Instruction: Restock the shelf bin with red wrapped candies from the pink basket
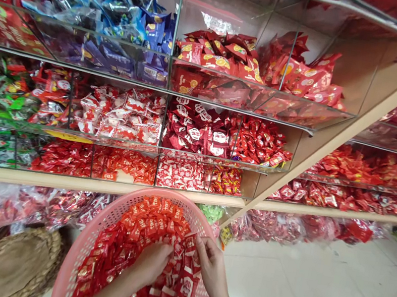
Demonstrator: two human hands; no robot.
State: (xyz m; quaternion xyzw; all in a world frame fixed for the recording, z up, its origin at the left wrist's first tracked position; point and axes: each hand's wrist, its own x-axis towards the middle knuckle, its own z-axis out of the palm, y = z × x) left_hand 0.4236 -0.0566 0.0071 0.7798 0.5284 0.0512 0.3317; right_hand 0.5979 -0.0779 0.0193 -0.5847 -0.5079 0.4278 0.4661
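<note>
Head view: the thumb and fingers of the right hand [211, 266] are closed on the upper end of a small, glossy red packet with pale markings [190, 243]. Just to its left, the left hand [153, 262] reaches in with curled fingers; its fingertips are hidden, so whether they grip anything cannot be told.

The pinched packet is near the right inner wall of a round, pink plastic basket with a perforated wall [163, 194]. Around both hands lie many more: a heap of small orange-red wrapped packets [149, 219] toward the far rim, and darker red packets with white ends [187, 290] nearer the wearer.

Each packet looks light, its wrapper thin, pliable and probably slippery. The flat end seems the surest place to pinch; a squeeze on the middle might slide or crush whatever is inside.

Beyond the basket stand pale wooden shelves [99, 186] with clear-fronted bins of red, blue and green packets. A round, brown woven tray [8, 266] rests at lower left; pale floor tiles [305, 285] spread right.
</note>
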